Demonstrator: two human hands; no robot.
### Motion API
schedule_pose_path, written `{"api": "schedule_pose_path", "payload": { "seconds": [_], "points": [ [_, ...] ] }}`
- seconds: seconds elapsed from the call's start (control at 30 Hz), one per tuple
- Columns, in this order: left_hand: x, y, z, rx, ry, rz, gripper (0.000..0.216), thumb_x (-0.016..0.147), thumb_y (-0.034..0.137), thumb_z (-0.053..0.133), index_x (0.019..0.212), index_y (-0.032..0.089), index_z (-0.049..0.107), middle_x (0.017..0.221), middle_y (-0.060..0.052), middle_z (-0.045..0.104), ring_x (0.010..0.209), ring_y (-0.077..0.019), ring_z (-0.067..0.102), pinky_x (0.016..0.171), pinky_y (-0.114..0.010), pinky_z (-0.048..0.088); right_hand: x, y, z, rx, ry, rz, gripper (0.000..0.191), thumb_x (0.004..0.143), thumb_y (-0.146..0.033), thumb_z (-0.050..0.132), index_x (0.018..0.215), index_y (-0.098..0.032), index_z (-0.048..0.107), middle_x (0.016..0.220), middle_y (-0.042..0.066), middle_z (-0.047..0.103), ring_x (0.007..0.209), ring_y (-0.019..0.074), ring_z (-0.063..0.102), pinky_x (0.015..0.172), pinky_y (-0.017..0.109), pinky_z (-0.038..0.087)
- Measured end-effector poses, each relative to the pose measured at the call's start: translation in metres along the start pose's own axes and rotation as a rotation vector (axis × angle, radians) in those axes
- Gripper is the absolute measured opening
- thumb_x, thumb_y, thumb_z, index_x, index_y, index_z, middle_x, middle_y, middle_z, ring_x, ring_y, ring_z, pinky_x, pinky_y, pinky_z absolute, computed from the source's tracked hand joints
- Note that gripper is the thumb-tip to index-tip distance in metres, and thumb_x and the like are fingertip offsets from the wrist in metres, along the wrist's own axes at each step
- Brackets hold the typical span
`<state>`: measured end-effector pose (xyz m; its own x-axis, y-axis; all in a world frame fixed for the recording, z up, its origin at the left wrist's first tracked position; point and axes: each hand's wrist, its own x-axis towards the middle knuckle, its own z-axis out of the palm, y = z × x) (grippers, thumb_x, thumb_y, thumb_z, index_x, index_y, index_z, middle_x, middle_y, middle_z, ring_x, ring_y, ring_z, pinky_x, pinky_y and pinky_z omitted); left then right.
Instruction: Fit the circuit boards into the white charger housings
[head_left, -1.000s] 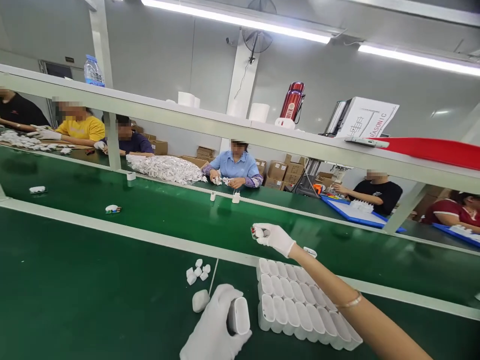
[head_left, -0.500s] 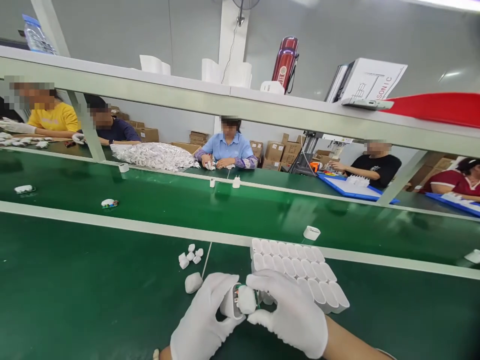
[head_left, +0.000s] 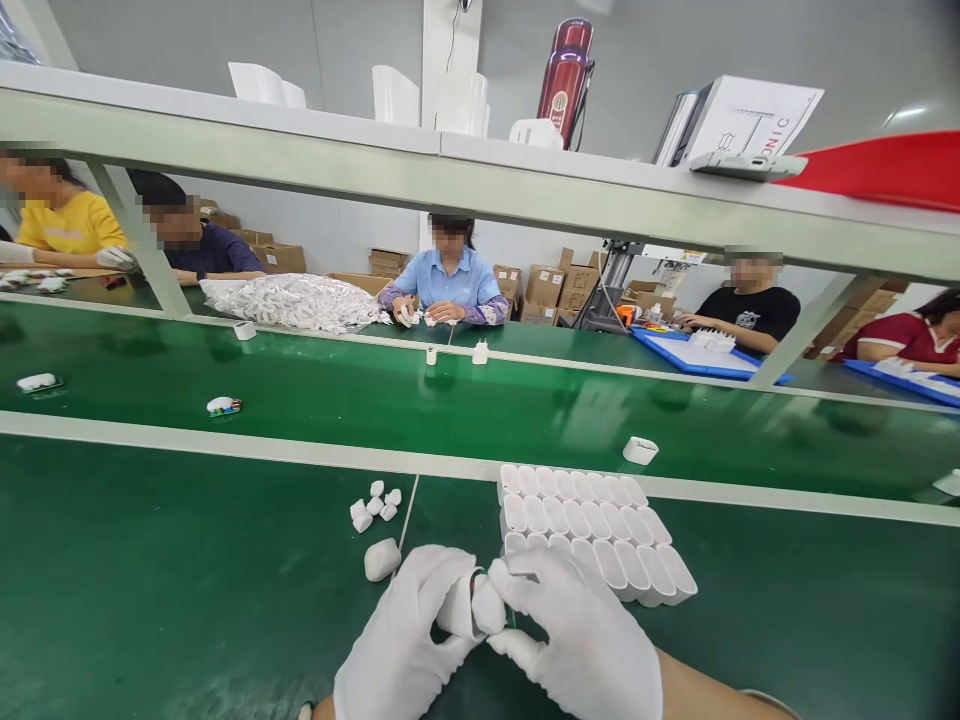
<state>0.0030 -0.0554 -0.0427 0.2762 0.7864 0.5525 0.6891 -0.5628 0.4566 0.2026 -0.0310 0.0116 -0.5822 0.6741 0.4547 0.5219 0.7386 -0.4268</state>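
Observation:
Both my hands wear white gloves and meet low in the middle of the view. My left hand point(head_left: 412, 635) is closed around a white plastic shell point(head_left: 456, 606), its open end turned to the right. Between thumb and fingers, my right hand point(head_left: 574, 635) grips a circuit board with a white pad point(head_left: 489, 606), partly inside the shell's mouth. Only slivers of the green board show. Left of my hands lie a larger white lump point(head_left: 382, 560) and several small white pieces point(head_left: 375, 505). Just beyond my right hand stand rows of open white shells point(head_left: 577, 515).
Past my table edge runs a green conveyor point(head_left: 337, 390) carrying a white shell point(head_left: 640, 450) and a padded circuit board point(head_left: 224, 406). A shelf point(head_left: 450, 165) crosses above it, with a red flask point(head_left: 566, 80) on top. Several people sit opposite; one wears a blue shirt point(head_left: 450, 285).
The padded board sits deeper in the shell, with less of its components showing. The shell on the belt near the rows has shifted right. My view has tilted slightly.

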Motion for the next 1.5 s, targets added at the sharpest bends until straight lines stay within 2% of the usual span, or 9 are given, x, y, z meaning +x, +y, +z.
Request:
{"api": "schedule_pose_path", "payload": {
  "seconds": [0.43,0.67,0.83,1.03,1.2,1.3,1.37,1.43,1.5],
  "points": [
    [0.001,0.0,0.0,-0.005,0.001,-0.008,0.047,0.084,0.009,0.058,0.123,0.025,0.039,0.112,-0.007,0.056,0.105,-0.0214,0.058,0.09,-0.039,0.051,0.002,-0.003,-0.001,-0.034,-0.064,0.052,0.026,0.069,-0.007,0.074,0.079,-0.023,0.055,0.083,-0.006,0.059,0.078,0.0138,0.05,0.07,0.026,0.033],
    [0.0,0.0,0.0,-0.039,-0.032,-0.047,0.048,0.084,0.014,0.062,0.124,0.028,0.039,0.113,-0.007,0.056,0.105,-0.0225,0.059,0.091,-0.04,0.052,0.003,-0.002,-0.006,-0.026,-0.156,-0.03,0.023,0.075,-0.013,0.071,0.086,-0.024,0.054,0.092,-0.005,0.061,0.077,0.0134,0.053,0.067,0.026,0.036],
    [0.002,0.001,0.0,-0.08,-0.03,-0.094,0.048,0.083,0.022,0.068,0.122,0.031,0.04,0.112,-0.004,0.059,0.104,-0.0211,0.061,0.09,-0.037,0.053,-0.002,-0.004,-0.002,-0.064,-0.202,0.029,0.024,0.079,-0.016,0.065,0.099,-0.025,0.054,0.109,-0.001,0.061,0.09,0.0179,0.057,0.075,0.029,0.042],
    [0.001,0.004,-0.004,-0.103,-0.043,-0.083,0.049,0.083,0.026,0.071,0.121,0.032,0.041,0.112,-0.002,0.061,0.102,-0.0202,0.062,0.088,-0.033,0.053,-0.005,0.002,0.003,-0.102,-0.24,0.001,0.011,0.086,-0.021,0.058,0.097,-0.023,0.055,0.104,0.001,0.062,0.085,0.0193,0.057,0.072,0.032,0.044],
    [0.002,0.001,-0.003,-0.118,-0.042,-0.079,0.049,0.082,0.029,0.072,0.12,0.033,0.042,0.11,0.0,0.062,0.101,-0.0182,0.062,0.088,-0.031,0.053,-0.002,0.001,0.0,-0.086,-0.285,0.03,0.011,0.086,-0.024,0.061,0.095,-0.023,0.056,0.102,0.001,0.062,0.086,0.0199,0.057,0.074,0.033,0.045],
    [0.005,0.001,-0.004,-0.157,-0.05,-0.127,0.046,0.08,0.027,0.071,0.118,0.032,0.045,0.107,0.0,0.062,0.099,-0.0179,0.063,0.087,-0.031,0.053,-0.003,-0.001,-0.004,-0.019,-0.281,0.023,0.024,0.081,-0.024,0.067,0.102,-0.023,0.056,0.109,0.002,0.061,0.091,0.0205,0.056,0.081,0.033,0.045],
    [0.008,0.006,-0.006,-0.218,-0.112,-0.174,0.042,0.08,0.023,0.069,0.115,0.031,0.047,0.105,0.0,0.062,0.099,-0.0181,0.063,0.086,-0.031,0.053,-0.003,-0.001,-0.006,0.064,-0.26,0.028,0.027,0.078,-0.023,0.068,0.103,-0.026,0.059,0.108,0.001,0.059,0.093,0.0196,0.055,0.083,0.032,0.044],
    [0.008,0.015,-0.008,-0.28,-0.19,-0.216,0.042,0.078,0.019,0.067,0.115,0.029,0.049,0.103,-0.001,0.063,0.094,-0.0176,0.063,0.084,-0.03,0.054,-0.003,-0.001,-0.006,0.172,-0.24,0.098,0.021,0.076,-0.023,0.07,0.094,-0.028,0.064,0.103,0.0,0.058,0.095,0.0182,0.054,0.085,0.03,0.044],
    [0.006,0.028,-0.009,-0.287,-0.191,-0.271,0.037,0.079,0.02,0.066,0.113,0.026,0.053,0.095,-0.001,0.064,0.082,-0.0156,0.063,0.076,-0.029,0.056,-0.004,-0.001,-0.002,0.314,-0.214,0.17,0.025,0.068,-0.023,0.076,0.09,-0.027,0.066,0.101,0.001,0.055,0.095,0.0178,0.055,0.086,0.03,0.045]
  ]
}}
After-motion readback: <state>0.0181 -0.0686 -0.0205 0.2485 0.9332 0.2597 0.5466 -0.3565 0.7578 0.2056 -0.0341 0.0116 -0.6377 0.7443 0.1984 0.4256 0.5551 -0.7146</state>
